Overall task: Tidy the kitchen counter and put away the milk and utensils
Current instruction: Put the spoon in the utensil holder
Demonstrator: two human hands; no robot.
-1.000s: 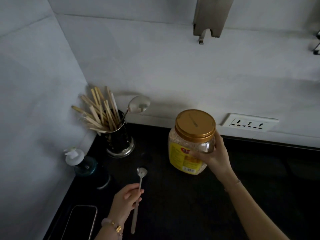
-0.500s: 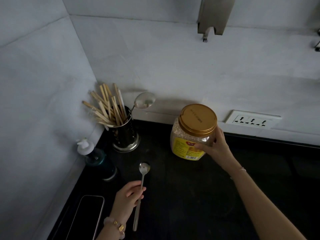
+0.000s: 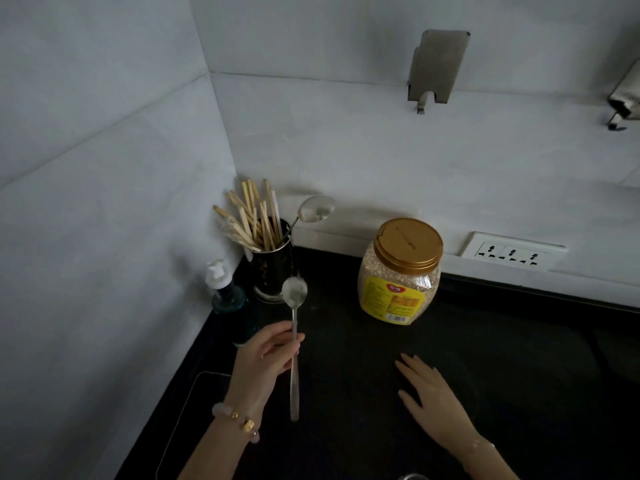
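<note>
The dark, matte black kitchen counter (image 3: 502, 358) fills the lower half of the view, meeting pale grey tiled walls (image 3: 104, 168) that form a corner at about 11 o'clock. At 1 o'clock from the centre of the counter stands a clear plastic jar of oats with a gold screw lid and yellow label (image 3: 400, 271), upright and untouched, close to the back wall and just left of a white wall socket strip (image 3: 512, 252). In the corner at 11 o'clock sits a dark metal utensil holder (image 3: 273, 271) packed with pale wooden chopsticks (image 3: 251, 216) and one round steel ladle (image 3: 316, 209). Just beside it at 9 o'clock stands a teal pump bottle with a white nozzle (image 3: 225, 292). The left hand (image 3: 265, 365) pinches the handle of a long steel spoon (image 3: 295, 341), its bowl pointing to 12 o'clock, in front of the holder. The right hand (image 3: 433, 400) lies spread and empty, flat over the counter at 5 o'clock from the jar.
</note>
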